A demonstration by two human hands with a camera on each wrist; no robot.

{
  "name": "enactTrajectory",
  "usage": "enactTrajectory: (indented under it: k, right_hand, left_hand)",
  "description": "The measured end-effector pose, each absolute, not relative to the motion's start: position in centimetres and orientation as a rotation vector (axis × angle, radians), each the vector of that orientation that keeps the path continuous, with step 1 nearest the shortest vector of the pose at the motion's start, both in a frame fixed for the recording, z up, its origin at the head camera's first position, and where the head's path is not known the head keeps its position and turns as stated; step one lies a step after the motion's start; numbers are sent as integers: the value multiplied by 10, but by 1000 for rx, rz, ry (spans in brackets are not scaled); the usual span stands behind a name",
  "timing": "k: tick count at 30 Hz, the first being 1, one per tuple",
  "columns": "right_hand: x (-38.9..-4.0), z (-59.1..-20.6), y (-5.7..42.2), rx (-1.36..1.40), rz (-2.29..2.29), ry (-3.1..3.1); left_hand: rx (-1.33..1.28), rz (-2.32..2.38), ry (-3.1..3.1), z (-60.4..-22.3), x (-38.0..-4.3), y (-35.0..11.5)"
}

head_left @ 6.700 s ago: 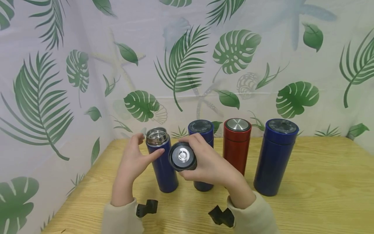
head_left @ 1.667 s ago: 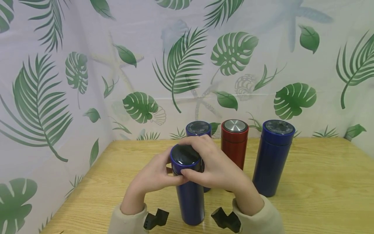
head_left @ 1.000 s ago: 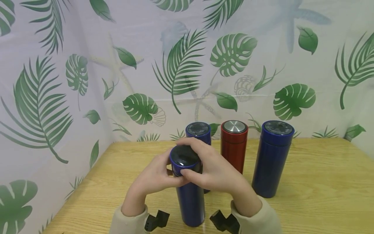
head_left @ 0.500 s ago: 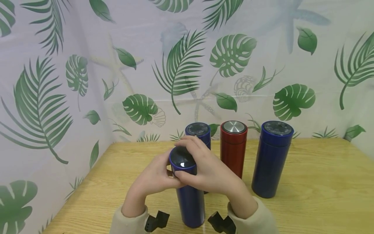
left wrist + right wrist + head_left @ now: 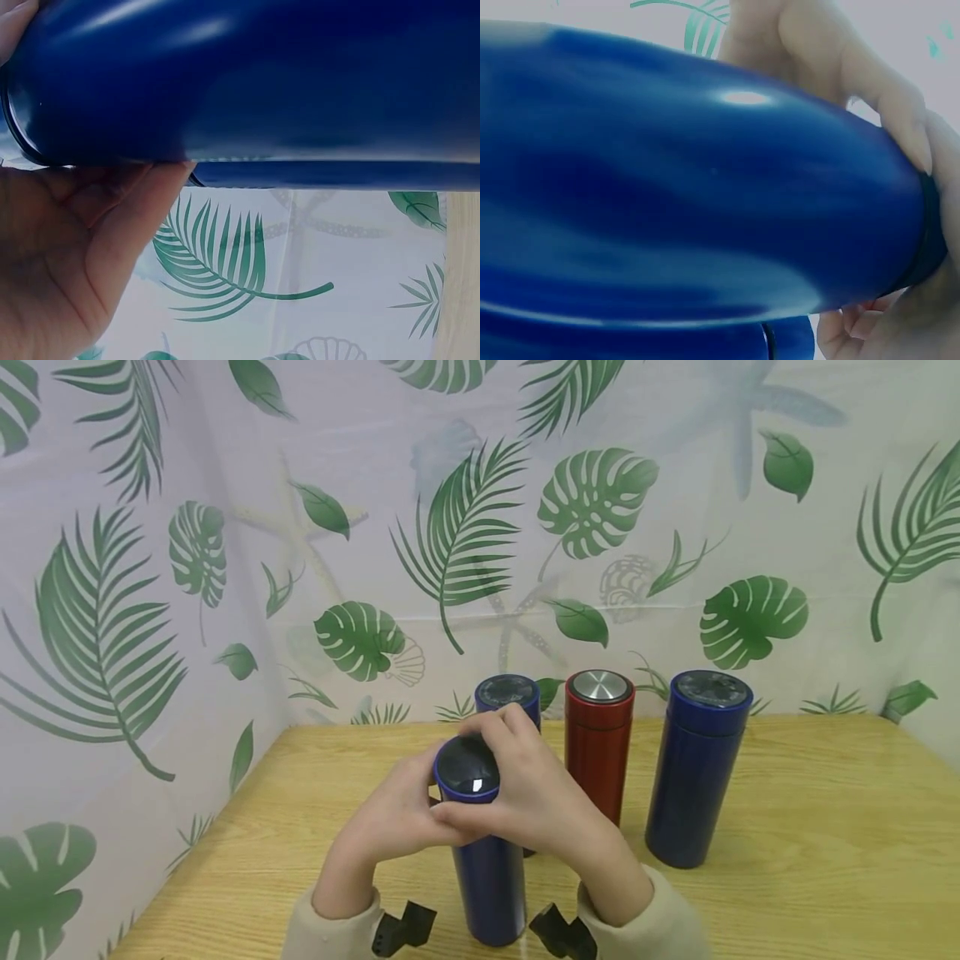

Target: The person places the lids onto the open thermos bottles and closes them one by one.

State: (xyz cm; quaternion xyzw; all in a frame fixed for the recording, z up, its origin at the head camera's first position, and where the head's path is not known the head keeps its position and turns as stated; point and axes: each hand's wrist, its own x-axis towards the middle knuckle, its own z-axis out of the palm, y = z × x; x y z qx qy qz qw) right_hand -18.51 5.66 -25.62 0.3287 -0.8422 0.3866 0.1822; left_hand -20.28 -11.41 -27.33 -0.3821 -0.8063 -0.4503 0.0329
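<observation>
A dark blue thermos bottle stands on the table in front of me, its glossy black-topped lid seated on its mouth. My left hand grips the bottle just under the lid; in the left wrist view its fingers reach along the underside of the blue body. Thumb and fingers of my right hand are curled around the lid's rim. The right wrist view has the shiny body across it, with fingers near the dark seam at its right end. Both hands partly cover the bottle's neck.
Directly behind my hands stands another blue thermos, mostly hidden. To its right are a red thermos with a silver top and a wider blue thermos. A leaf-print curtain borders the wooden table.
Earliest, my right hand held the lid off the uncovered bottle farther left; now the lid sits on it and the bottle is nearer. In the last second my right hand has turned around the lid.
</observation>
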Motion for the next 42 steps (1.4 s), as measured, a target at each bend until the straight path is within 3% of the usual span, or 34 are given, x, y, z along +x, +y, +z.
enactTrajectory:
  k: [9,18,28,36,42]
  right_hand:
    - [-190,-252,68,1340,1247,-2250]
    - [-187,-255,62,1022,1133,-2365]
    - [-191,-253,76,1385,1250,-2332]
    - [-186,-253,69,1079,1162,-2471]
    - [-189,-253,74,1290,1158,-2423]
  left_hand:
    - [-1209,-1557,-2456,-272,-201,-115]
    - [-1208,-1379,-2431,-271,-199,-111]
    - [-1205,-1463,-2476,-271,-198,-113]
    - [-1196,-1417,-2465,-272,-200,-111]
    - [-1203,-1499,-2473,-273,-200,-112]
